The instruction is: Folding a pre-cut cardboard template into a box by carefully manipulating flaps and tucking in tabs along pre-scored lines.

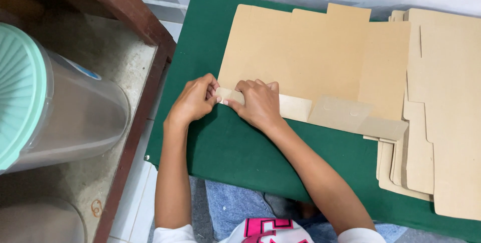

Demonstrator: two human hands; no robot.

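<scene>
The flat box blank (320,62) is matt brown cardboard, like the stack of blanks (441,122) beside it. The table cover (240,147) is green felt-like cloth. The jar (75,117) is frosted plastic with a glossy mint lid (15,92).

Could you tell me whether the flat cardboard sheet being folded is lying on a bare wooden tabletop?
No, the cardboard sheet lies on a green cloth-covered board, where both hands press its lower flap.

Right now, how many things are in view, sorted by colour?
Brown: 3 - flat cardboard blank under the left hand and right hand, cardboard stack, wooden shelf frame
Green: 1 - green board
Clear with mint-green lid: 1 - plastic container
Total: 5
</scene>
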